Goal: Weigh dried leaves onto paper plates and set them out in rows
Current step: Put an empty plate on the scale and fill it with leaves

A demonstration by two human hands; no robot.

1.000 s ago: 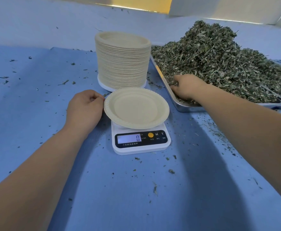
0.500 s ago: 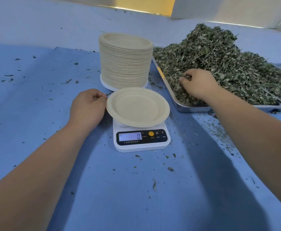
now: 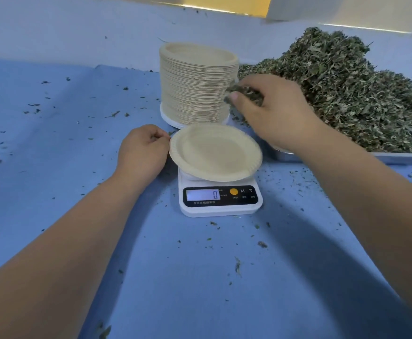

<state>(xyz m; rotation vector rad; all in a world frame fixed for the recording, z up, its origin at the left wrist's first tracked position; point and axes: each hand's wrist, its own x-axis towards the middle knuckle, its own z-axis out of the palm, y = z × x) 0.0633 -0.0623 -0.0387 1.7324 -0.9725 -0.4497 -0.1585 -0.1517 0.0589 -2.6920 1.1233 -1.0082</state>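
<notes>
The right hand point(image 3: 273, 113), fingers and thumb closed round a clump of dried leaves point(image 3: 243, 92), has lifted out of the heap point(image 3: 347, 94) and now hangs at 1 o'clock of the paper plate point(image 3: 214, 152). The left hand point(image 3: 142, 148) still pinches the plate's rim at 9 o'clock. The scale point(image 3: 221, 204) reads 0, so the first portion looks about to drop.

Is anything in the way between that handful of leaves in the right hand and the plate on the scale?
Nothing visible. The right hand grips the dried leaves just beyond the paper plate, which lies bare on the scale. The left hand sits only at its left rim.
</notes>
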